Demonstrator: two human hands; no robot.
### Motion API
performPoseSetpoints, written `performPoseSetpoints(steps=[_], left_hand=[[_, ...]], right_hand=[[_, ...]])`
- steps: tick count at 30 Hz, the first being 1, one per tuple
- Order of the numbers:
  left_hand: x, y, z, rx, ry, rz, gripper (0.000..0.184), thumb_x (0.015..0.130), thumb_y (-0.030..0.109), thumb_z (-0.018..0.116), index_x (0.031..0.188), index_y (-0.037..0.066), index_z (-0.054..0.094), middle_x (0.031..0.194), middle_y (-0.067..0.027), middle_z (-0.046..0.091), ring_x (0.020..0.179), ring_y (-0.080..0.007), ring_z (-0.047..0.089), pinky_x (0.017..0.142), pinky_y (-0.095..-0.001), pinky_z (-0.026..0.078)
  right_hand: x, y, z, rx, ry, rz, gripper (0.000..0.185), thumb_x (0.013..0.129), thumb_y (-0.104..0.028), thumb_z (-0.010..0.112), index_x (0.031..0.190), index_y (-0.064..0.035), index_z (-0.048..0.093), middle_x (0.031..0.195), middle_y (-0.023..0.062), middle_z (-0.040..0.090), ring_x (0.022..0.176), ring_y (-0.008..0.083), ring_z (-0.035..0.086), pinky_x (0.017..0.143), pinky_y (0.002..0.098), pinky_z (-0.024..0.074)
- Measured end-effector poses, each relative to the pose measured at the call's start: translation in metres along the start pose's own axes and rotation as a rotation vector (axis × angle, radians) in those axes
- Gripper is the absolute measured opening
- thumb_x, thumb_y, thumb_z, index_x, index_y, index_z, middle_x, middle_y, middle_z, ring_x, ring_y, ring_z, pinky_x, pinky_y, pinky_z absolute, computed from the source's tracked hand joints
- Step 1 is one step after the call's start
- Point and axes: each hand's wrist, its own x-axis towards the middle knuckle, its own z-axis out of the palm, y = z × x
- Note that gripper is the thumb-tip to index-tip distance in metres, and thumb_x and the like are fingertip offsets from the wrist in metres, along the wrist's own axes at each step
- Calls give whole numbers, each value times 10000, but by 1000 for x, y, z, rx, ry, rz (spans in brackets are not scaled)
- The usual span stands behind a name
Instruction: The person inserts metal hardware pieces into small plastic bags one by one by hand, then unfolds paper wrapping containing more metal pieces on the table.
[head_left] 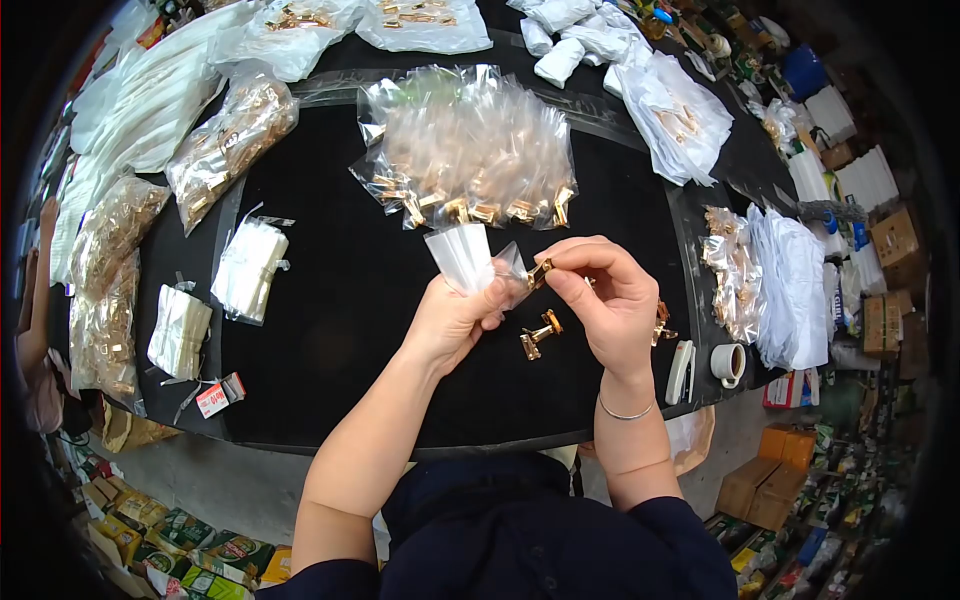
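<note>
My left hand (452, 318) is closed on a stack of small clear plastic bags (458, 250). One open bag (511, 265) stands out from the stack toward the right. Between the thumb and fingers of my right hand (612, 295) is a gold metal clip (538, 273), right at the mouth of that bag. Below, between my hands, loose gold clips (541, 335) lie on the black table; others beside the right wrist are partly hidden. Ahead of both hands spreads a big pile of filled clear bags (470, 150) with gold clips inside.
Two bundles of flat bags (250, 268) and a red-and-white box (220, 396) lie at left. Large bags of clips (232, 145) line the left side. A white-handled cutter (680, 372) and a cup of dark liquid (728, 364) sit at right, near white bags (790, 290).
</note>
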Motion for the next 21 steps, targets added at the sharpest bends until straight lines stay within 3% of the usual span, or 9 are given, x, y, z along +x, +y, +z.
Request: performPoseSetpoints(steps=[6, 9, 14, 18, 21], left_hand=[[0, -2, -5, 44, -58, -21, 310, 833, 223, 772, 1023, 36, 615, 897, -27, 638, 703, -66, 537, 591, -208, 424], [1, -4, -4, 107, -41, 19, 359, 834, 240, 771, 1087, 34, 623, 917, -23, 649, 735, -73, 564, 607, -199, 432], [-1, -2, -2, 48, 40, 43, 397, 840, 245, 765, 1139, 28, 622, 940, -27, 662, 762, -80, 588, 634, -196, 447], [0, -2, -5, 12, -37, -20, 373, 857, 235, 747, 1129, 27, 599, 956, -22, 643, 751, -93, 580, 658, -205, 462], [1, 2, -3, 260, 105, 41, 413, 909, 280, 688, 1193, 0, 582, 1002, -54, 664, 832, -101, 608, 678, -223, 476]], right_hand=[[-1, 5, 3, -90, -41, -5, 110, 815, 20, 710, 919, -12, 692, 947, 80, 690, 739, 101, 604, 636, 212, 471], [1, -1, 5, -295, -59, 22, 120, 795, 3, 728, 910, -19, 703, 969, 91, 686, 765, 117, 613, 637, 226, 480], [1, 3, 11, -332, -100, -35, 131, 777, -5, 739, 903, -7, 703, 961, 90, 677, 777, 137, 612, 635, 238, 483], [0, 5, 8, -261, -100, 73, 108, 786, 1, 723, 889, 13, 691, 948, 86, 660, 770, 163, 609, 637, 258, 488], [18, -8, -15, -297, -87, 43, 62, 820, 17, 685, 881, 19, 672, 963, 94, 619, 777, 136, 595, 656, 236, 467]])
